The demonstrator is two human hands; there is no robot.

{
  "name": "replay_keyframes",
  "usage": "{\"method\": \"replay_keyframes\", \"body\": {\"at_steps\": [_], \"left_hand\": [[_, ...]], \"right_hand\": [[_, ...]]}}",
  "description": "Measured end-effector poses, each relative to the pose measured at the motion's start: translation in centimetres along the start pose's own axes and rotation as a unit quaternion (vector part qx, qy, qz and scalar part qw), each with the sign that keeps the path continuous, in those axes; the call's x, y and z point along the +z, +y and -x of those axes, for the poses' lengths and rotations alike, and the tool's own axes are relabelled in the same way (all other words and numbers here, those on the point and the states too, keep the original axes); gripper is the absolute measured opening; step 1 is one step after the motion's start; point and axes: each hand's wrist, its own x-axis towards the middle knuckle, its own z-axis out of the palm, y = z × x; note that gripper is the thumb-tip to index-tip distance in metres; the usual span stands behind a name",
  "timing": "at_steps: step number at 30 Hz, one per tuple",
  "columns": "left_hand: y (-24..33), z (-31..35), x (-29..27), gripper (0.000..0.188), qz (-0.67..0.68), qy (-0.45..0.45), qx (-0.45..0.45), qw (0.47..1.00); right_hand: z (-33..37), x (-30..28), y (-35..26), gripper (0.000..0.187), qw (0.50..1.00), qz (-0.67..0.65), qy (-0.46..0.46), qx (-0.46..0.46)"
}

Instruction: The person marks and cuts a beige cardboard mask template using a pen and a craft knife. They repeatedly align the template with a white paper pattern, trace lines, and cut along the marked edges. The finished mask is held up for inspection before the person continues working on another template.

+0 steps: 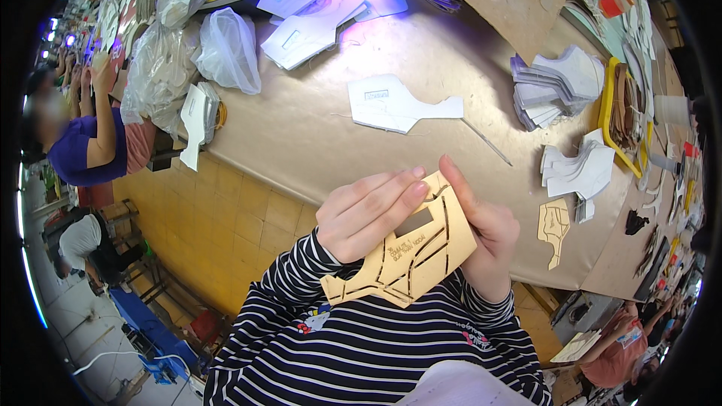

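Close in front of my striped top I hold a yellow slotted template (396, 271) between both hands, tilted. My left hand (368, 214) lies over its upper left edge, fingers together on its face beside the rectangular cutout. On the opposite edge is my right hand (485, 231), thumb pointing up along the side and its other fingers partly hidden behind. Beyond my hands, a white cut piece (391, 105) lies flat on the table, with a thin pen-like stick (487, 141) at its narrow end. A second, smaller yellow template (553, 229) rests to the right.
White piece stacks (560, 83) (575, 169) stand at the right by a yellow-rimmed tray (611, 105). More white pieces (312, 30) lie under purple light at the back, near plastic bags (228, 49). A person in purple (90, 146) is at the left.
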Motion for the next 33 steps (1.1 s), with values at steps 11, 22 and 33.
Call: {"method": "replay_keyframes", "body": {"at_steps": [11, 22, 33], "left_hand": [[0.1, 0.2, 0.0, 0.044, 0.004, -0.009, -0.001, 1.0], [0.2, 0.1, 0.0, 0.043, 0.008, -0.008, -0.01, 1.0], [0.1, 0.3, 0.2, 0.045, 0.005, -0.013, -0.009, 1.0]], "right_hand": [[0.4, 0.2, 1.1, 0.048, 0.999, -0.031, 0.01, -0.009], [0.3, 0.6, 0.4, 0.047, 0.999, -0.032, 0.026, 0.019], [0.3, 1.2, 1.3, 0.047, 0.997, 0.002, 0.068, -0.024]]}}
